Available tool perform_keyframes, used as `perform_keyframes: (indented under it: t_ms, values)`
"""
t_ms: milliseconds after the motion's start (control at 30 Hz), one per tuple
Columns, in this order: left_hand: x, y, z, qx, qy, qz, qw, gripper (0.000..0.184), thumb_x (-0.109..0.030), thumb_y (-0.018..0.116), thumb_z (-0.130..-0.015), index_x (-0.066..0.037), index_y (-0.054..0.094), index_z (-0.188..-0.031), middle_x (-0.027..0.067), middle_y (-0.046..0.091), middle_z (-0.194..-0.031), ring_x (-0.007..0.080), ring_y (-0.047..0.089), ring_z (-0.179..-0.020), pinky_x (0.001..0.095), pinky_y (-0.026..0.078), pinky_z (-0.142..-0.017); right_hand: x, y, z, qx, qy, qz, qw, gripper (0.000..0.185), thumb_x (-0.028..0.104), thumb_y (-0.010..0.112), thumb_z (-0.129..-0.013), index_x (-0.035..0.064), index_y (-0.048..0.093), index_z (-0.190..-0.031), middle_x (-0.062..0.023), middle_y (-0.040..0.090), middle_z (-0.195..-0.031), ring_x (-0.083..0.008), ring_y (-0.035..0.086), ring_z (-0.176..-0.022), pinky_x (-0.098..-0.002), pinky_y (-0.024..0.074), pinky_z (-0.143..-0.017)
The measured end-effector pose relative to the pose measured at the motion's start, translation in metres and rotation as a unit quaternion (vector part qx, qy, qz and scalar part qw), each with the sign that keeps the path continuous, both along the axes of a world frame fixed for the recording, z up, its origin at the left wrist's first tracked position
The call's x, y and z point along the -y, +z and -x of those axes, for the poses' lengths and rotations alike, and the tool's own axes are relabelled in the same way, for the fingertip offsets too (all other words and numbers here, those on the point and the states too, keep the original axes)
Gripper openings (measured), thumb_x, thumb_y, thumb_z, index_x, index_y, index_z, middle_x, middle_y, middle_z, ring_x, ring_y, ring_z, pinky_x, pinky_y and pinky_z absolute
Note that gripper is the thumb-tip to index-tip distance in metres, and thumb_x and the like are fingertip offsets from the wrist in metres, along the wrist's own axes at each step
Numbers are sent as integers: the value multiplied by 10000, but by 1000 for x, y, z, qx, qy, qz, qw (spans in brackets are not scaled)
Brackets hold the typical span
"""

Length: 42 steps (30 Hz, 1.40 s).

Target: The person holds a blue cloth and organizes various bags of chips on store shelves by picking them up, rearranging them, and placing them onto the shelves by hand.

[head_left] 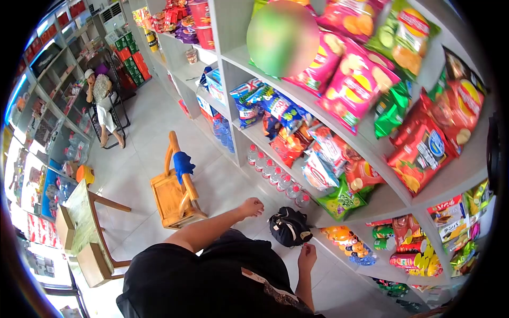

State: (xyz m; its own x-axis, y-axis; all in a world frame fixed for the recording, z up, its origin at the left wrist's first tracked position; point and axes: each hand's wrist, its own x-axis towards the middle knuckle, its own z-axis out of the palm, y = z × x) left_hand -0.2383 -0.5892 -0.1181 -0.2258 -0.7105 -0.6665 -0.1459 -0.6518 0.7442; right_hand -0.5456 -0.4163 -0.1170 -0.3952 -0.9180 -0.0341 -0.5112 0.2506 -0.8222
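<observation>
My left hand (pixel 251 208) hangs in front of my body above the floor, its fingers loosely curled and apart, with nothing seen in it. Lower and to the right, my right hand (pixel 307 256) is beside a black backpack (pixel 290 227) on the floor; its fingers are bent, and whether they hold anything is too small to tell. Pink chip bags (pixel 356 85) and red chip bags (pixel 424 151) lie on the upper shelf at the right. Smaller snack packs (pixel 289 146) fill the shelf below.
A wooden chair (pixel 172 193) with a blue cloth (pixel 183 165) stands at centre left. Beyond it, a person (pixel 102 93) sits in a chair. A table (pixel 85 217) is at the left. Water bottles (pixel 275 175) line the bottom shelf (pixel 313 204).
</observation>
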Motion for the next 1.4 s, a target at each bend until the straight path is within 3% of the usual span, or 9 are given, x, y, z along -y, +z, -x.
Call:
perform_keyframes:
  t_ms: [233,533,700,800,867,967,1067,1200,1400]
  values:
    - [61,25,-126,-30,87,110,990,217,-203,538,-903,-24,582,-1017,64,657,-918,139,640,-777,281,521,-650,122,29,-130,-3,120,60,991,117,138,620,-883,25,607,-911,-69,622,-732,-139,589,-646,-282,475,-612]
    - [93,11,-290,21,207,145,967,163,-159,528,-909,-27,596,-978,58,659,-866,131,637,-783,245,485,-654,201,80,-264,-7,176,-7,984,127,149,617,-875,27,611,-909,-87,619,-712,-150,602,-635,-290,469,-591]
    - [152,46,-267,-26,188,195,962,154,-175,537,-938,-39,575,-998,47,651,-922,116,619,-793,246,492,-675,266,101,-233,-65,82,104,989,101,133,543,-911,48,582,-950,-57,616,-737,-148,602,-665,-307,471,-593]
    - [204,103,-218,-79,134,281,947,162,-167,560,-930,-28,560,-1014,41,628,-904,117,611,-826,241,490,-695,321,153,-213,234,-60,117,963,163,209,544,-935,90,524,-1045,-31,608,-894,-98,595,-755,-252,476,-631]
    - [240,134,-185,-98,117,378,913,187,-159,574,-922,-24,537,-1045,45,599,-948,127,598,-874,251,490,-691,349,195,-216,301,-137,133,934,271,289,592,-909,106,487,-1079,-60,569,-1023,-145,613,-798,-281,497,-639]
    - [295,174,-140,-145,146,387,899,421,-200,701,-836,35,494,-1117,141,594,-1023,167,604,-883,294,503,-738,380,222,-212,365,-184,128,904,391,323,606,-893,113,415,-1162,-93,522,-1072,-208,627,-829,-339,522,-667]
    - [322,205,-115,-57,144,410,899,693,-294,736,-804,70,399,-1289,189,572,-1078,209,603,-945,316,502,-767,390,225,-209,414,-211,111,878,401,331,589,-905,130,396,-1194,-74,553,-1029,-204,624,-830,-346,524,-695]
    - [347,216,-101,-103,119,370,916,705,-325,691,-843,41,364,-1349,178,540,-1172,221,587,-996,341,522,-761,402,223,-208,458,-225,107,853,389,353,577,-915,156,404,-1203,-68,577,-1017,-201,626,-815,-353,527,-720]
    - [348,230,-99,-230,100,220,943,573,-369,557,-939,-61,358,-1380,136,450,-1306,251,555,-1027,386,521,-852,421,190,-183,531,-193,185,804,257,203,535,-956,120,447,-1183,-90,588,-1061,-225,645,-864,-352,566,-725]
